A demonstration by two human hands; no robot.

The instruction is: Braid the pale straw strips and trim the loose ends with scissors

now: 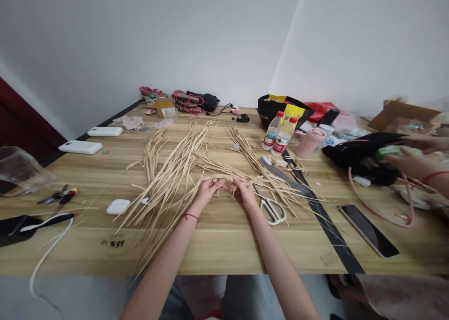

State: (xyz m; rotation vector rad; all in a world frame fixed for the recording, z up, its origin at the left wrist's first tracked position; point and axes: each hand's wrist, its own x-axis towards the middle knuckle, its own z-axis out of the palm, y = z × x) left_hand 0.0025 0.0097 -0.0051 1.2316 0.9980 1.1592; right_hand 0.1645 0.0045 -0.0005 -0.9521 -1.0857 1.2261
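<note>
A narrow woven straw band (226, 177) lies between my two hands above the wooden table, with loose straw ends hanging from it. My left hand (209, 187) pinches its left part, and a red string circles that wrist. Closed on the band's right part is my right hand (242, 187). Long pale straw strips (175, 163) spread out to the left, and more strips (249, 154) fan out to the right. Scissors with pale green handles (273, 210) rest just right of my right hand.
Two water bottles (283, 136), a pink cup (310, 143) and a black bag (264, 109) stand at the back right. A phone (368, 230) lies right. Another person's hands (409, 163) hold a green item over a black bag. A white case (118, 207) sits left.
</note>
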